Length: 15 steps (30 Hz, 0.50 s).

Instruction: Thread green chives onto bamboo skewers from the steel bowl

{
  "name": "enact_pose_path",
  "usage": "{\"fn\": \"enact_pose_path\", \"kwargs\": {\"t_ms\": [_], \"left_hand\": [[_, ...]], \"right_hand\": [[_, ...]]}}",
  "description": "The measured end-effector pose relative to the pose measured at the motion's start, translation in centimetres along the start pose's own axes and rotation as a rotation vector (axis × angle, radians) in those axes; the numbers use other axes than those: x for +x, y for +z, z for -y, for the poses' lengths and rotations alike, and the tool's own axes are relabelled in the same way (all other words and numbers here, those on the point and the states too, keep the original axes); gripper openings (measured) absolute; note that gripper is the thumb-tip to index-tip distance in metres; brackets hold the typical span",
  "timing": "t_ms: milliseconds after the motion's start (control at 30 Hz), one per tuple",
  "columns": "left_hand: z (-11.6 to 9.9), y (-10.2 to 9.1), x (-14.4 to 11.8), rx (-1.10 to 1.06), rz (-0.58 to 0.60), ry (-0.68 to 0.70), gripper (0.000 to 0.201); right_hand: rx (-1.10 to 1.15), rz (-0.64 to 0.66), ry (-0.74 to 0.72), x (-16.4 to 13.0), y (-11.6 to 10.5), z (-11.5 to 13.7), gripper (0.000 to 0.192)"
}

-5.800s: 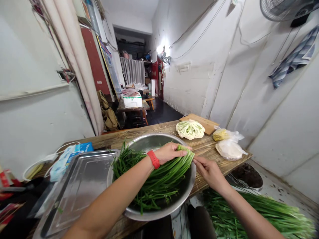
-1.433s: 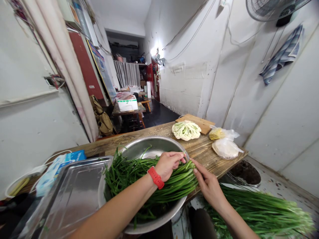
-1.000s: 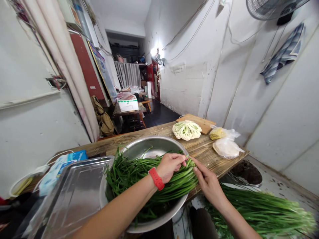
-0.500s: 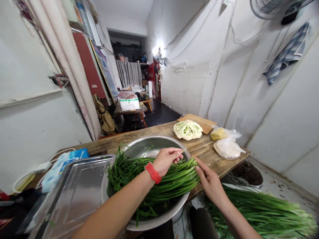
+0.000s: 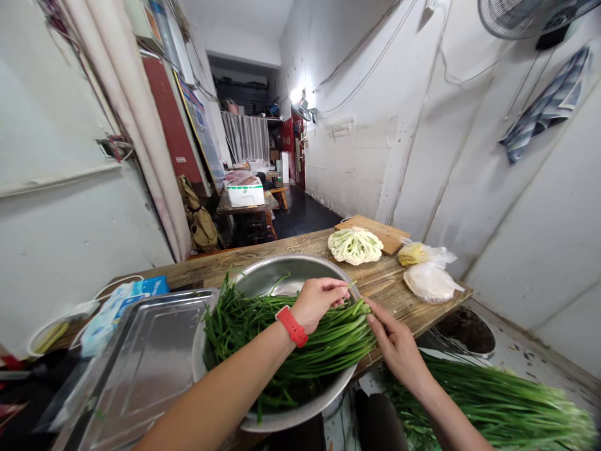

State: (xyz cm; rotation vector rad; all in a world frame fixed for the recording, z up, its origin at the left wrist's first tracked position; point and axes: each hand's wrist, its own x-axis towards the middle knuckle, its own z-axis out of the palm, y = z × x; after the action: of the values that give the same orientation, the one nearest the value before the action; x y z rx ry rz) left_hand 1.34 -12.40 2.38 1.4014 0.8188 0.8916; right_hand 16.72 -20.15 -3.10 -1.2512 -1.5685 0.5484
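Observation:
A bunch of green garlic chives (image 5: 323,344) lies in a large steel basin (image 5: 256,275), leaves to the left and cut ends over the right rim. My right hand (image 5: 397,341) pinches the bunch near its stem ends, thumb on the near side. Above the stems, my left hand (image 5: 322,300), with a red watch strap at the wrist, is closed in a pinch. A thin pale green bit of chive (image 5: 351,285) shows at its fingertips.
A steel tray (image 5: 150,351) stands left of the basin. Cauliflower (image 5: 355,245), a cutting board (image 5: 380,233) and plastic-bagged food (image 5: 431,282) sit on the wooden table (image 5: 300,244). More chives (image 5: 498,401) lie low at right, near a dark-filled bucket (image 5: 467,332).
My left hand has shifted slightly to the right, toward the stem ends. My right hand keeps its hold on the bunch almost unmoved.

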Motion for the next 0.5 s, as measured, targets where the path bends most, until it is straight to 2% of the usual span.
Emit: {"fn": "enact_pose_path", "kwargs": {"t_ms": [100, 233, 300, 333, 400, 500], "left_hand": [[-0.4, -1.2, 0.5, 0.188, -0.113, 0.103, 0.022], [-3.7, -5.0, 1.0, 0.847, -0.345, 0.456, 0.020], [-5.3, -7.0, 1.5, 1.105, -0.409, 0.545, 0.024], [-5.6, -7.7, 1.9, 1.187, -0.423, 0.546, 0.026], [-5.0, -8.6, 3.0, 1.275, -0.326, 0.476, 0.024], [-1.4, -8.3, 5.0, 1.219, 0.020, 0.373, 0.018]], "right_hand": [[-0.003, -0.007, -0.014, -0.5, -0.1, 0.4, 0.040], [-0.064, -0.028, -0.088, -2.5, -0.1, 0.6, 0.039], [-0.100, -0.055, -0.147, -3.6, 0.0, 0.4, 0.041], [-0.119, -0.075, -0.181, -4.2, 0.1, 0.2, 0.043], [-0.157, -0.112, -0.255, -4.9, 0.2, -0.1, 0.048], [-0.206, -0.103, -0.329, -5.3, 0.3, -0.4, 0.053]]}}
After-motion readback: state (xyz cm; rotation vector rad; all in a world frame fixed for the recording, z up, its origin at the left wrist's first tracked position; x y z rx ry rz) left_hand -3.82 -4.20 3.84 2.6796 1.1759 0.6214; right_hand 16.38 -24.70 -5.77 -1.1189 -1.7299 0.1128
